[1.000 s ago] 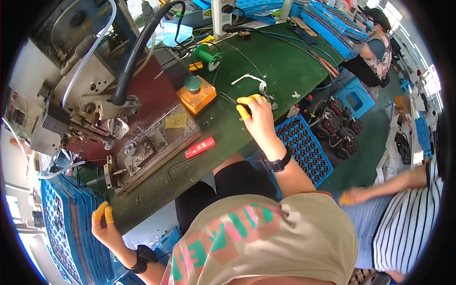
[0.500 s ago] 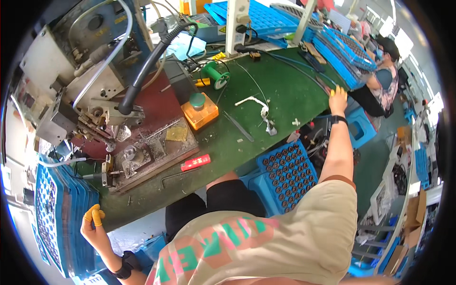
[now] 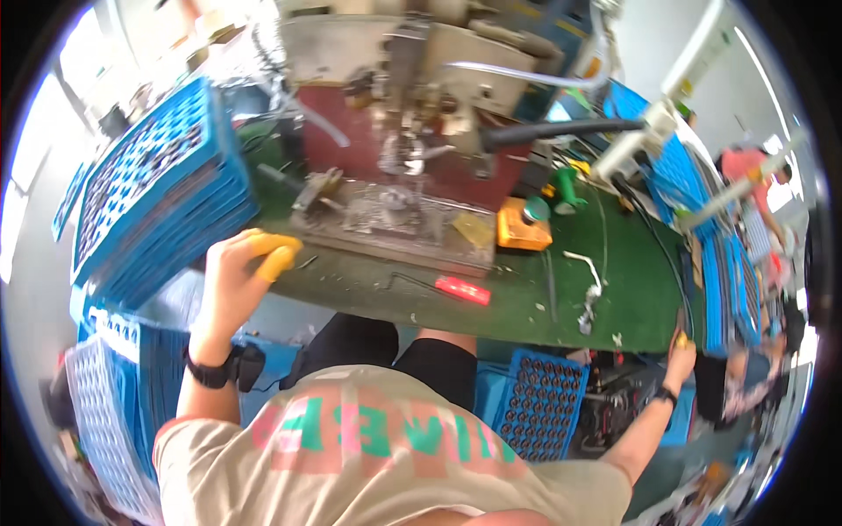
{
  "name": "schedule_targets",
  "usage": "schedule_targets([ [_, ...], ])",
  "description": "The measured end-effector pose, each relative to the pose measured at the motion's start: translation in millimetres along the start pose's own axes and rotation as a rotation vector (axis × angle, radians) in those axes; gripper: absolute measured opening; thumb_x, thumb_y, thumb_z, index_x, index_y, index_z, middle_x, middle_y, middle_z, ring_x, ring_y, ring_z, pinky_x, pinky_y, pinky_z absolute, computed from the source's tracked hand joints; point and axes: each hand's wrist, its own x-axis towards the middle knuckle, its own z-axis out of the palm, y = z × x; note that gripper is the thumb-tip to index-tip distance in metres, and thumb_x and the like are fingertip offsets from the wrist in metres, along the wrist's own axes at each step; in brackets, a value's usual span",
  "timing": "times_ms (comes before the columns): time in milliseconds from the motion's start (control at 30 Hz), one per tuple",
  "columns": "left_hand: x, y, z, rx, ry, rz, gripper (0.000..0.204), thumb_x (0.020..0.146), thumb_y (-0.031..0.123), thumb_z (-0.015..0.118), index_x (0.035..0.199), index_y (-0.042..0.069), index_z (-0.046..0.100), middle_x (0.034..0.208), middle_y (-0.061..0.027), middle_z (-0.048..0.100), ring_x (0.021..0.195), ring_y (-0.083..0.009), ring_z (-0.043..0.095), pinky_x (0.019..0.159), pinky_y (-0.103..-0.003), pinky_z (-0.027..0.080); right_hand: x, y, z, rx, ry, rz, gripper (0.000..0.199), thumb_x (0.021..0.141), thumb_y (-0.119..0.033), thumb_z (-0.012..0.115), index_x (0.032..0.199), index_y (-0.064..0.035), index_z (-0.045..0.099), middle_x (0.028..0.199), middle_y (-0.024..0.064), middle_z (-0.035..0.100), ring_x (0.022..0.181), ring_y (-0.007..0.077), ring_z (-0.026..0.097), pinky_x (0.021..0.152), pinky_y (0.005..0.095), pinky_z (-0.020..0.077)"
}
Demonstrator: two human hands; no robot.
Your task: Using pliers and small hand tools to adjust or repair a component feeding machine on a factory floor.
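Observation:
My left hand [image 3: 232, 285], with yellow covers on thumb and forefinger, is held over the near left edge of the green bench [image 3: 351, 294], beside a stack of blue trays [image 3: 167, 219]. Its thumb and forefinger come together in a pinch. Whatever may be between them is too small to make out. My right hand [image 3: 681, 361] reaches far right to the bench's edge. Its fingers, one with a yellow cover, close on the end of a slim dark tool [image 3: 678, 321], whose kind is blurred. In front of me stands a bench machine [image 3: 399, 149] with a chip-strewn metal base [image 3: 377, 232].
A red-handled hex key [image 3: 462, 290], an orange container [image 3: 524, 230] with a green top and a green spool [image 3: 568, 188] lie on the bench. Below its front edge is a blue tray of round parts [image 3: 545, 399]. More blue trays [image 3: 721, 294] and another person [image 3: 759, 377] are at right.
The view has swung left, bringing the machine to the middle. My left hand has risen to the bench edge by the tray stack. My right hand stays at the right edge by the slim tool.

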Motion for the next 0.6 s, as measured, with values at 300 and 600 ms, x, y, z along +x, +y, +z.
schedule_targets([
  [300, 9, 5, 15, -0.096, -0.133, 0.138, 0.014, 0.08, 0.012, 0.069, 0.092, 0.005, 0.07, 0.082, -0.0125, 0.068, 0.072, -0.0269, 0.064, 0.065, -0.032, 0.05, -29, -76, -60, 0.243, -0.163, 0.111, 0.087, 0.08, -0.075, 0.042, 0.106, 0.0057, 0.062, 0.108, 0.0271, 0.062, 0.099, 0.0405, 0.057, 0.09, 0.0435, 0.0424],
  [600, -10, -17, 8, -0.166, -0.079, 0.135, 0.013, 0.081, 0.009, 0.067, 0.092, 0.003, 0.07, 0.082, -0.0102, 0.068, 0.073, -0.0232, 0.064, 0.067, -0.03, 0.05, 29, -19, -73, -0.521, 0.317, -0.247, 0.031, 0.085, -0.032, 0.053, 0.086, -0.0033, 0.065, 0.086, 0.02, 0.063, 0.078, 0.0384, 0.063, 0.068, 0.048, 0.0518],
])
